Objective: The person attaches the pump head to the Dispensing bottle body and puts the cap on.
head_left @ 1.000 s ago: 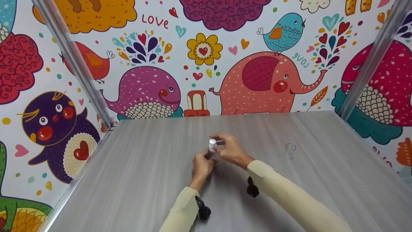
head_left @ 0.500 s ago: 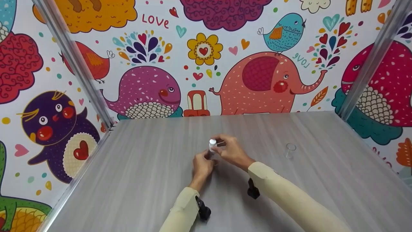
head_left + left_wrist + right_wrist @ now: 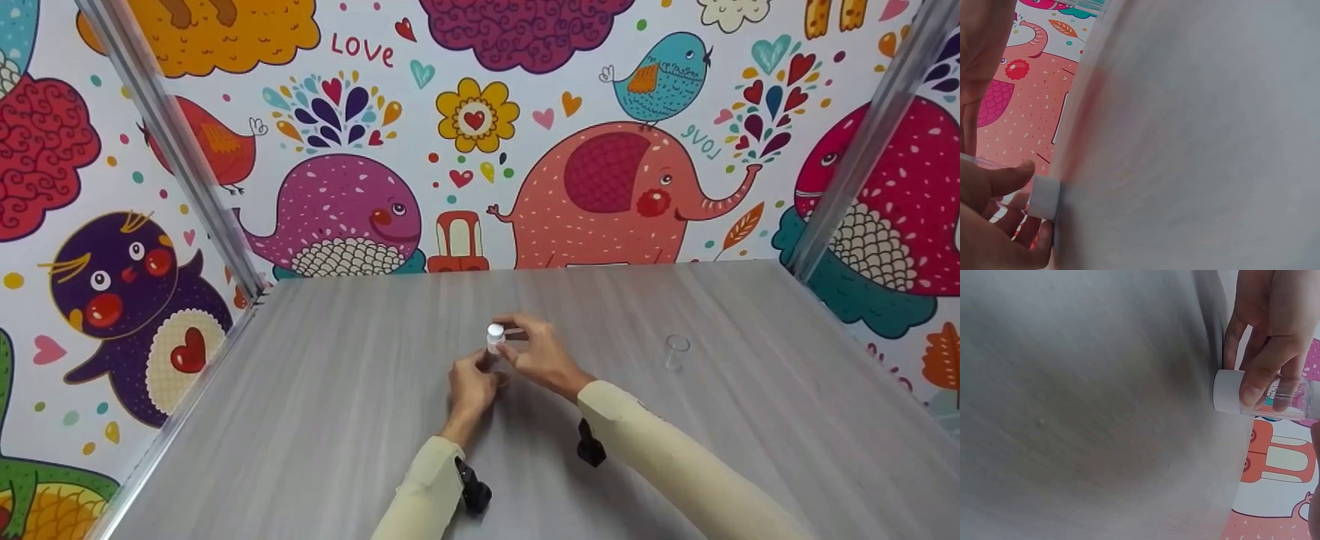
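In the head view my left hand (image 3: 472, 386) grips a small clear bottle (image 3: 495, 343) low on its body. The bottle stands upright, with a white base (image 3: 1228, 391) at the tabletop and a white top. My right hand (image 3: 541, 354) pinches the white top between thumb and fingers, its thumb right at the collar. In the left wrist view the left fingers curl round the clear body just above the white base (image 3: 1045, 197), and the right hand (image 3: 979, 50) shows above. Only a little of the right hand (image 3: 1315, 495) appears at the right wrist view's edge.
A clear open-topped cup (image 3: 676, 352) stands on the grey wood-grain table (image 3: 337, 390), right of the hands. Printed cartoon walls (image 3: 480, 172) enclose the back and sides, with metal posts (image 3: 180, 150) at the corners.
My right hand has shifted slightly right and down, so a little more of the bottle's white top shows. The left hand and the cup stay in place.
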Action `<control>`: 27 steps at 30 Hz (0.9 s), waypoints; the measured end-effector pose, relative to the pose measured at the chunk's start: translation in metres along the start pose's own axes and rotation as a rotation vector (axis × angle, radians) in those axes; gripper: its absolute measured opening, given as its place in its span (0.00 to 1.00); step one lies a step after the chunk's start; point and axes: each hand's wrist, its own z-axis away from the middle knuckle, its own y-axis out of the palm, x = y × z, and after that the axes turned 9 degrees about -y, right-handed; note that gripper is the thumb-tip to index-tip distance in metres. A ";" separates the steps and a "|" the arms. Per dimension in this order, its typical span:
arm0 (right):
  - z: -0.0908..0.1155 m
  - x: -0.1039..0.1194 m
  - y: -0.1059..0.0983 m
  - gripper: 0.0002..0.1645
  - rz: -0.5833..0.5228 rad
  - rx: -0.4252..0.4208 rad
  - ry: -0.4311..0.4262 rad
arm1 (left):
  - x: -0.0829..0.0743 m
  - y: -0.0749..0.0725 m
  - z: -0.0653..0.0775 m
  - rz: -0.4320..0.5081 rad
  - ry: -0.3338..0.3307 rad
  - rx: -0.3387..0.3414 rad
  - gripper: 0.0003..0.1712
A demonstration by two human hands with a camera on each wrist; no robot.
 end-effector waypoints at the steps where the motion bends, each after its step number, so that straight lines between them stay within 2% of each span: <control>1: 0.000 0.000 0.000 0.23 0.002 0.002 0.003 | 0.000 0.000 0.000 0.000 0.003 -0.002 0.15; 8: 0.000 0.000 0.000 0.21 -0.003 0.005 0.020 | 0.001 0.000 0.000 0.002 -0.004 -0.002 0.17; 16: 0.000 0.000 0.000 0.19 0.006 -0.030 0.004 | 0.002 0.001 -0.001 -0.004 0.052 -0.026 0.14; 20: -0.001 0.000 0.001 0.19 0.030 -0.038 -0.008 | 0.001 0.000 -0.001 -0.013 0.047 -0.029 0.13; 27: -0.003 -0.001 -0.001 0.22 0.003 -0.047 -0.021 | 0.002 0.001 -0.002 0.028 0.051 0.000 0.13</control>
